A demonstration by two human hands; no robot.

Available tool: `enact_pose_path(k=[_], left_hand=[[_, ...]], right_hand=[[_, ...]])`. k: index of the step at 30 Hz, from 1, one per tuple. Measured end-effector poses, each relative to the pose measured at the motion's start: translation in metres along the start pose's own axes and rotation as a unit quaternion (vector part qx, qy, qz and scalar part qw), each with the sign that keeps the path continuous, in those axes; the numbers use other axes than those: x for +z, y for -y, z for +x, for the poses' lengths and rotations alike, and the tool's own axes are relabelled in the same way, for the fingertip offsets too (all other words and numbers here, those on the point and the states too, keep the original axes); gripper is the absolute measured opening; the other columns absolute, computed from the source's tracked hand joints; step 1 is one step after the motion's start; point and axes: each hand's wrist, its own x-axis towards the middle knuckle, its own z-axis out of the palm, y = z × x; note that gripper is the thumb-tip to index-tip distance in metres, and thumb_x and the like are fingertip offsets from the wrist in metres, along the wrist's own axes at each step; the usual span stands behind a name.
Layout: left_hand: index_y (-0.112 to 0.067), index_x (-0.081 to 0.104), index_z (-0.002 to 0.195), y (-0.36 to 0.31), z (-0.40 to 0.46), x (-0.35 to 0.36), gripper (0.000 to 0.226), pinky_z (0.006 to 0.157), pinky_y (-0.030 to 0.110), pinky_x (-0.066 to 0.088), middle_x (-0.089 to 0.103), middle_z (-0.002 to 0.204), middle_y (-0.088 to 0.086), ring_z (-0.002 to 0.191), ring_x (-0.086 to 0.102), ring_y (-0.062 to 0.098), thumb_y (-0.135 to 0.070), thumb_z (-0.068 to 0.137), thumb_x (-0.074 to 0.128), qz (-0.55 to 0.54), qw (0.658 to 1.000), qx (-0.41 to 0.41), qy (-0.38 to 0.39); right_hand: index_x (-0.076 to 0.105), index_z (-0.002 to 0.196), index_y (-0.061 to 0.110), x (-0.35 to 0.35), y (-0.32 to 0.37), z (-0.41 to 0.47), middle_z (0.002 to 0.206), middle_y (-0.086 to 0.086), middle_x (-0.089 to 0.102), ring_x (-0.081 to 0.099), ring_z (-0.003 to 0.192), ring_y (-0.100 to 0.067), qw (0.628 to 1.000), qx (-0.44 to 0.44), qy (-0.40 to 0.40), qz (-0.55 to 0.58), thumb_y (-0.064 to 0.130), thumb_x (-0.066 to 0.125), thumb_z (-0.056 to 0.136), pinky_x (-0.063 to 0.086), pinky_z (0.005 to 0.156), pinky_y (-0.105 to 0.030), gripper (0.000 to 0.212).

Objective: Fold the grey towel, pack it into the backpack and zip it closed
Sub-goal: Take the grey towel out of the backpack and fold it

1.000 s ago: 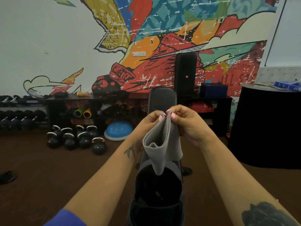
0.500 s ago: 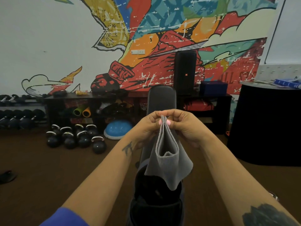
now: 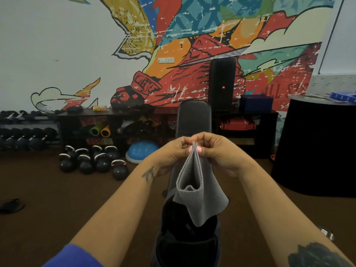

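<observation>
I see the backpack (image 3: 185,245) lying open directly below, its mouth facing up on the bench (image 3: 194,116). The grey towel (image 3: 198,197) hangs doubled straight above that mouth, long axis vertical. My left hand (image 3: 173,151) and right hand (image 3: 219,153) pinch its 2 top corners together, equally near.

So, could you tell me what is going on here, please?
A person is folding a grey towel in the air. The left hand and right hand pinch its top edges together, and it hangs doubled above an open backpack on a bench. It is not yet packed.
</observation>
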Motion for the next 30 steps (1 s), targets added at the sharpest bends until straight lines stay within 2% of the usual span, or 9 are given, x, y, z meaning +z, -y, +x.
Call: enact_pose_path(k=[3,6,9,11,13,16,21,26,30], left_hand=[[-0.001,0.054,0.116,-0.002,-0.003,0.002,0.080,0.095,0.048,0.041,0.062,0.106,0.022,0.100,0.057,0.032,-0.048,0.059,0.083,0.008,1.000,-0.006,-0.014],[-0.017,0.057,0.097,-0.004,-0.006,0.002,0.053,0.076,0.025,0.053,0.067,0.087,-0.002,0.079,0.064,0.011,-0.040,0.057,0.083,0.012,0.998,0.005,-0.064],[-0.021,0.055,0.094,-0.011,-0.010,0.005,0.043,0.071,0.023,0.051,0.063,0.093,-0.003,0.083,0.061,0.011,-0.038,0.064,0.081,0.017,0.988,0.063,-0.138],[-0.020,0.055,0.085,-0.025,-0.019,0.011,0.011,0.073,0.025,0.047,0.059,0.091,-0.004,0.084,0.055,0.011,-0.027,0.084,0.063,0.035,0.978,0.104,-0.176],[-0.018,0.055,0.080,-0.038,-0.032,0.013,0.023,0.078,0.024,0.047,0.058,0.096,-0.009,0.089,0.054,0.005,-0.030,0.094,0.042,0.087,0.970,0.137,-0.183],[-0.025,0.060,0.074,-0.050,-0.047,0.009,0.055,0.094,0.023,0.044,0.055,0.114,-0.013,0.108,0.051,-0.007,-0.064,0.083,0.022,0.202,0.958,0.161,-0.122],[-0.038,0.059,0.080,-0.047,-0.047,0.005,0.081,0.109,0.034,0.018,0.040,0.140,-0.006,0.136,0.025,0.014,-0.089,0.063,-0.002,0.441,0.879,0.149,-0.109],[-0.039,0.045,0.084,-0.039,-0.047,0.001,0.072,0.111,0.032,0.018,0.043,0.136,-0.001,0.137,0.025,0.015,-0.086,0.065,-0.005,0.451,0.865,0.169,-0.138],[-0.032,0.048,0.094,-0.035,-0.047,0.003,0.085,0.111,0.030,0.015,0.038,0.141,-0.002,0.138,0.021,0.014,-0.089,0.062,-0.006,0.456,0.865,0.155,-0.140]], right_hand=[[0.069,0.091,0.015,0.003,-0.002,0.001,0.087,0.006,0.074,0.069,0.091,-0.010,1.000,0.006,0.002,-0.020,0.003,0.057,0.091,0.054,0.086,-0.024,0.018],[0.068,0.082,0.013,0.005,0.000,0.002,0.081,0.005,0.073,0.068,0.084,-0.008,1.000,-0.010,-0.027,-0.012,0.003,0.056,0.090,0.055,0.080,-0.020,0.018],[0.064,0.077,0.015,0.004,0.000,0.002,0.080,0.000,0.067,0.063,0.080,-0.011,0.997,-0.013,-0.078,-0.002,0.005,0.055,0.092,0.052,0.078,-0.025,0.020],[0.061,0.077,0.015,0.002,0.000,0.004,0.079,-0.002,0.063,0.059,0.078,-0.013,0.994,-0.012,-0.109,0.013,0.006,0.054,0.093,0.050,0.078,-0.027,0.020],[0.059,0.076,0.016,0.000,0.000,0.004,0.078,-0.001,0.062,0.059,0.077,-0.013,0.991,-0.009,-0.128,0.027,0.006,0.054,0.093,0.050,0.077,-0.028,0.021],[0.061,0.078,0.016,-0.004,0.000,0.001,0.082,-0.002,0.064,0.061,0.081,-0.014,0.987,-0.001,-0.158,0.008,0.010,0.054,0.094,0.052,0.079,-0.030,0.018],[0.062,0.082,0.015,-0.005,0.003,-0.004,0.086,-0.003,0.065,0.061,0.086,-0.016,0.981,0.006,-0.195,-0.024,0.012,0.054,0.094,0.052,0.083,-0.033,0.015],[0.061,0.083,0.015,-0.006,0.007,-0.009,0.087,0.000,0.063,0.058,0.087,-0.014,0.976,0.009,-0.215,-0.038,0.013,0.053,0.095,0.050,0.084,-0.031,0.015],[0.061,0.084,0.014,-0.009,0.010,-0.014,0.086,0.001,0.062,0.058,0.085,-0.012,0.976,0.005,-0.219,-0.022,0.012,0.053,0.095,0.050,0.079,-0.026,0.014]])
